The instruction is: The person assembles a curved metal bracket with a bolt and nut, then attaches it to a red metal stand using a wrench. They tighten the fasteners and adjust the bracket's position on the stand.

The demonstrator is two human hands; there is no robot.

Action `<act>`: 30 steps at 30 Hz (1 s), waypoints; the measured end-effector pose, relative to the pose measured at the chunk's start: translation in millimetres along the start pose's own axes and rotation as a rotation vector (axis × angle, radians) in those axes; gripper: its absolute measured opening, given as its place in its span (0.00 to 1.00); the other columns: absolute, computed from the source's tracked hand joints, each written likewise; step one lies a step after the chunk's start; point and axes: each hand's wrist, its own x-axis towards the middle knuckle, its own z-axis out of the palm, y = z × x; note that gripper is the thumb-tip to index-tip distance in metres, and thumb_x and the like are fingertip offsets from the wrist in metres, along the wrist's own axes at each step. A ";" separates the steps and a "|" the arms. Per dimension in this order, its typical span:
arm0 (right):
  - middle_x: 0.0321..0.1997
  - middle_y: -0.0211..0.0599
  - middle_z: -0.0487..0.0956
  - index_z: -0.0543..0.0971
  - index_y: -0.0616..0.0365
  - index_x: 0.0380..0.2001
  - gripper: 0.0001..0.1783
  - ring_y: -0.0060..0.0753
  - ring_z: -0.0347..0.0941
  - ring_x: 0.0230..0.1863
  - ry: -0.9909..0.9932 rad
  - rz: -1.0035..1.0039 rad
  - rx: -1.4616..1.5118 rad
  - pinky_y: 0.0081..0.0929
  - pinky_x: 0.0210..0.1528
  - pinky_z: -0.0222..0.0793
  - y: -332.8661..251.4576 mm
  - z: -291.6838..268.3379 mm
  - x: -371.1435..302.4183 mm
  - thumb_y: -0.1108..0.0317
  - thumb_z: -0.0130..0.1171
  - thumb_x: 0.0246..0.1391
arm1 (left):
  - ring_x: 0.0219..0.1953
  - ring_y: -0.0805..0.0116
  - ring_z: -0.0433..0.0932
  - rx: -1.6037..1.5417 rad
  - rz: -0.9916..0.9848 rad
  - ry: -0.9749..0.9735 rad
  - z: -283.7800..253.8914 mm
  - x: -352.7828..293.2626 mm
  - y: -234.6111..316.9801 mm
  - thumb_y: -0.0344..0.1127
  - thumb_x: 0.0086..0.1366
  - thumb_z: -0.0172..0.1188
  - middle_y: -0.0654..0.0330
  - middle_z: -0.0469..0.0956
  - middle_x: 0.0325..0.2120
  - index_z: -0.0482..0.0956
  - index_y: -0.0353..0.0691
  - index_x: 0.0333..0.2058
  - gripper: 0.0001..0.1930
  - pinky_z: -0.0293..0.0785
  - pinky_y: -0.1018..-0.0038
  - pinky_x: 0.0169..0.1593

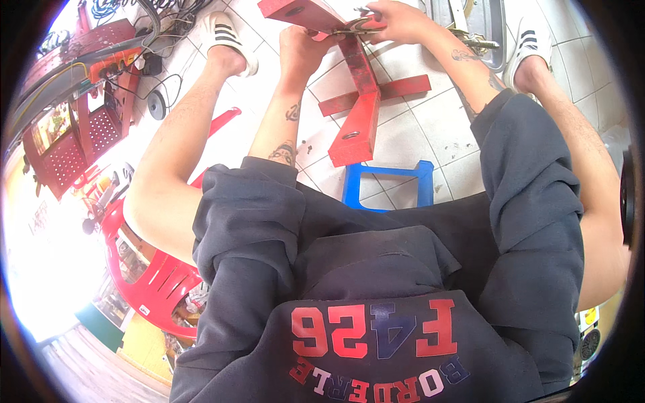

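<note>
A red metal stand (361, 70) with crossed feet and angled arms rises from the tiled floor between my legs. At its upper joint sits a small dull metal piece (356, 28), partly hidden by fingers. My right hand (398, 21) comes from the right and pinches that metal piece. On the other side, my left hand (302, 52) is closed, its fingertips up against the joint, just below the red arm that slants to the upper left. What lies inside the left fingers is hidden.
A blue plastic stool (351, 188) stands nearer me, beneath the stand. At the upper right is a grey tray (496, 33) with metal parts beside it. A red plastic chair (158, 282), red perforated rack (62, 144), orange power tool (114, 65) and cables crowd the left.
</note>
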 end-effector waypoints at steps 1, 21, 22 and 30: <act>0.33 0.41 0.83 0.83 0.54 0.43 0.15 0.39 0.81 0.35 0.062 0.001 -0.132 0.38 0.39 0.77 7.0 4.2 -5.5 0.63 0.67 0.52 | 0.33 0.65 0.84 0.008 -0.034 -0.001 -1.0 -1.3 3.7 0.33 0.53 0.76 0.61 0.87 0.31 0.89 0.47 0.37 0.11 0.77 0.71 0.39; 0.45 0.44 0.84 0.81 0.46 0.50 0.15 0.51 0.81 0.48 -0.019 0.237 -0.560 0.48 0.47 0.77 40.1 49.1 -13.6 0.61 0.56 0.62 | 0.28 0.57 0.81 -0.026 0.150 -0.048 -3.6 7.4 -24.7 0.33 0.49 0.76 0.55 0.82 0.25 0.85 0.42 0.32 0.11 0.76 0.64 0.32; 0.45 0.44 0.84 0.81 0.46 0.50 0.14 0.51 0.81 0.48 -0.010 0.228 -0.585 0.48 0.48 0.77 39.6 46.5 -10.5 0.61 0.55 0.63 | 0.28 0.58 0.81 -0.033 0.161 -0.044 -7.1 10.3 -27.1 0.33 0.49 0.77 0.56 0.82 0.25 0.85 0.42 0.32 0.11 0.76 0.65 0.33; 0.43 0.38 0.84 0.81 0.43 0.46 0.13 0.50 0.80 0.47 0.185 0.141 -0.555 0.46 0.46 0.75 15.9 16.0 -0.7 0.53 0.56 0.63 | 0.32 0.62 0.82 -0.011 0.276 0.131 -43.3 -13.9 -50.4 0.32 0.46 0.77 0.59 0.83 0.27 0.85 0.43 0.29 0.11 0.77 0.66 0.36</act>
